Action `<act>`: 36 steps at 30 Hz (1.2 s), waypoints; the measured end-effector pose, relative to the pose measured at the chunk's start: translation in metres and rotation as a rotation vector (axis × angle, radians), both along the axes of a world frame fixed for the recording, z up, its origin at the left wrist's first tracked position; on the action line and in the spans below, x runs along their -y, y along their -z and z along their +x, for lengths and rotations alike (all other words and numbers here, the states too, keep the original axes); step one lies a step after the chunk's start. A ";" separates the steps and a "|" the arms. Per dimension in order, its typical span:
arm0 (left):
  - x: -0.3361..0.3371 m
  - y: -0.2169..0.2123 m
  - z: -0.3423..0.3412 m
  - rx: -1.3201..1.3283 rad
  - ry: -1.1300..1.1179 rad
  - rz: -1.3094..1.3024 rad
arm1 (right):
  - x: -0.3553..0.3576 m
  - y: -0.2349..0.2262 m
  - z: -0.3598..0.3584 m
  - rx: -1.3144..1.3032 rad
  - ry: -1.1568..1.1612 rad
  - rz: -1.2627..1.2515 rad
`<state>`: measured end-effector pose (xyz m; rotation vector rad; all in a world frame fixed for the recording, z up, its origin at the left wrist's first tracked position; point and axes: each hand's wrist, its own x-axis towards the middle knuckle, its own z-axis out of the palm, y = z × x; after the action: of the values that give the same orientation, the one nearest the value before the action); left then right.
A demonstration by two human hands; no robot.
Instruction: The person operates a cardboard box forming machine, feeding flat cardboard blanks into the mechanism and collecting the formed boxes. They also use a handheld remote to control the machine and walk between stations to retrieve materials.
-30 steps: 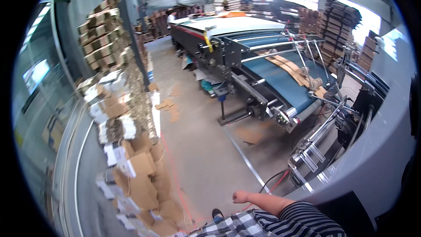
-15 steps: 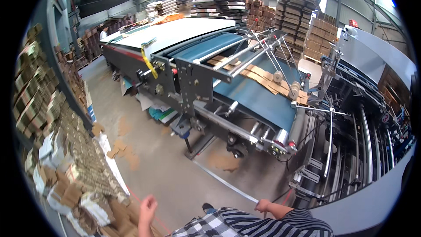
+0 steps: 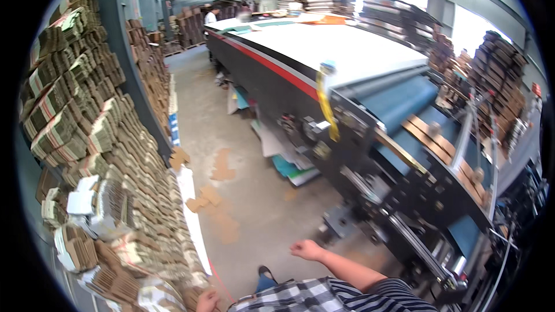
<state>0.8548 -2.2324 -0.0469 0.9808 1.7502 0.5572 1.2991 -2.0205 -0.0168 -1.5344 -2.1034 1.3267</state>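
My right hand (image 3: 306, 249) is held out in front of my body over the concrete floor (image 3: 254, 208), its fingers curled in with nothing visible in them. It touches nothing and is nearest to the dark side frame of the conveyor machine (image 3: 399, 179). At the lower edge, my left hand (image 3: 208, 300) shows only in part, fingers curled loosely and no object seen in it. It is close to the bundles of folded brown cardboard (image 3: 139, 196) stacked along the left. Brown cardboard blanks (image 3: 430, 138) lie on the machine's blue belt (image 3: 399, 107).
A yellow strap (image 3: 326, 107) hangs on the machine's side. Coloured sheets (image 3: 292, 167) lie beneath it, and scraps of cardboard (image 3: 222, 164) litter the walkway. A steel column (image 3: 136, 69) stands among the stacks. Farther back is another person (image 3: 212, 16).
My view has swung left and forward, so the machine sits farther right and the cardboard stacks show more. My right hand has shifted left; my left hand has dropped toward the lower edge.
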 end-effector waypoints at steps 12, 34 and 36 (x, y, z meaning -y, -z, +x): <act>-0.603 -0.148 -0.025 0.188 0.449 0.516 | -0.298 0.045 -0.069 -0.223 0.515 -0.440; -1.122 0.062 -0.469 -0.097 -0.269 -0.208 | -1.179 -0.007 -0.437 0.128 -0.134 -0.264; -1.269 0.071 -0.499 -0.068 -0.164 -0.042 | -1.230 0.124 -0.371 -0.102 -0.170 -0.164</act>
<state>0.3554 -0.9632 -0.1179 0.8400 1.9071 0.5943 0.9283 -0.7902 -0.1409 -1.3375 -2.1478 1.6368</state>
